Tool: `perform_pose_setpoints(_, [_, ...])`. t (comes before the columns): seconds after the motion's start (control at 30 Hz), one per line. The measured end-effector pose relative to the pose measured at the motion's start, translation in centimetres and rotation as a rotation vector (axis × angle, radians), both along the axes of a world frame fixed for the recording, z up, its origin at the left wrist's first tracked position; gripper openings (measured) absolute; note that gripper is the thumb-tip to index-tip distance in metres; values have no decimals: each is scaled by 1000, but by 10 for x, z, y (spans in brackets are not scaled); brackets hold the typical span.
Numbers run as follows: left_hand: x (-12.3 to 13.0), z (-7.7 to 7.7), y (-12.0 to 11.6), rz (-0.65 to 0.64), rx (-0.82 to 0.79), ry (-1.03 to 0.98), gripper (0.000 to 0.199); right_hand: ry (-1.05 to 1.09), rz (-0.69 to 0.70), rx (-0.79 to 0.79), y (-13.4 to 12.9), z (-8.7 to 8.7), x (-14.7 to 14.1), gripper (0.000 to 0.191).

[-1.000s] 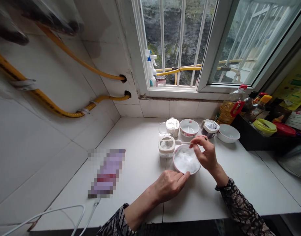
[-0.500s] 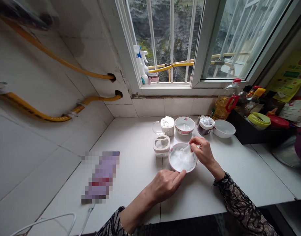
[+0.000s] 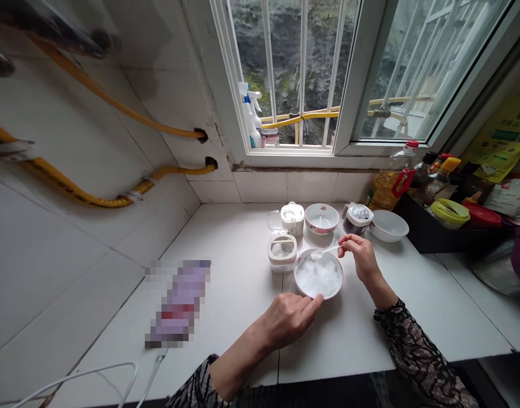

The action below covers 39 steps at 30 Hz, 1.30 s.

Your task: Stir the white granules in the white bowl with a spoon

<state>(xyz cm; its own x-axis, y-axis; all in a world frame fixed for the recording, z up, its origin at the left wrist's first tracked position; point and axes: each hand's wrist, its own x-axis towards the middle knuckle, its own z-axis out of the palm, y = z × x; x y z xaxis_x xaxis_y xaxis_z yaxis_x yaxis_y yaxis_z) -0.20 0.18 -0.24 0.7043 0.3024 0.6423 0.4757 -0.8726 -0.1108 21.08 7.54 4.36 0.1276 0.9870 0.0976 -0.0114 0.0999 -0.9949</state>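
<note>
Spoon [image 3: 324, 251]: small, clear plastic, pinched by its handle between thumb and fingertips of the right hand [image 3: 358, 256]; its scoop end hangs over the far rim of the bowl, carrying a little white heap.
Right hand: fingers narrow, closed on the spoon handle; wrist raised off the counter, to the right of the bowl.
Bowl [image 3: 318, 276]: pink-rimmed, filled with a white granular stuff; it sits on the counter [image 3: 226, 272] directly under the spoon tip and just ahead of the left fingertips.
Left hand [image 3: 288, 318]: fingers loosely curled, holding nothing; index tip touches the bowl's near rim, steadying it.
Change: half a second ago the spoon lay low in the white stuff with the right hand bent over the bowl; now the hand has drawn back to the right and the spoon is lifted clear, loaded. Left hand unmoved at the rim.
Reading: a scoop looks freshly taken; the load is in the air, not yet set down anywhere.
Beyond the spoon tip: small lidded jar [image 3: 282, 251] just left of the bowl; a second jar [image 3: 292, 217] with its flap up behind that; a small bowl [image 3: 322, 218], a dark-filled jar [image 3: 356, 219] and a white bowl [image 3: 389, 225] in a row farther off.
Far right of the right hand: oil bottle [image 3: 387, 187] and sauce bottles on a dark tray.
Left of the left hand: blurred purple packet, well apart.
</note>
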Motion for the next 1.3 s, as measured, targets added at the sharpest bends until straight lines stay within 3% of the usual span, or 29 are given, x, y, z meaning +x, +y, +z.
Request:
perform_pose_setpoints(0.17, [0,-2,1,0,3,-11,25,42,51,16,1,0,-4,9])
perform_pose_setpoints(0.3, [1,-2,1,-15,8,-24,25,-23,70,185,-7,1,-23,12])
perform_pose_setpoints(0.47, [2,0,1,-14,-18,-12,24,-449,93,579,-17,-1,-49,8])
perform_pose_setpoints(0.57, [1,1,1,-27,0,-31,25,-746,194,834,-17,-2,-55,19])
perform_pose_setpoints(0.63, [1,1,1,-33,3,-36,25,-820,243,907,-17,0,-54,22])
perform_pose_setpoints(0.83, [1,0,1,-4,-6,-15,25,-644,25,754,-18,11,-31,15])
perform_pose_setpoints(0.97, [1,-2,0,-2,14,-20,25,-670,-72,654,-16,6,-12,16])
perform_pose_setpoints(1.13, [-1,-4,0,-2,1,2,25,-767,-100,628,-12,-5,-3,17])
perform_pose_setpoints(1.3, [-2,-3,-1,-1,-4,-8,24,-763,-24,564,-11,-12,-8,15])
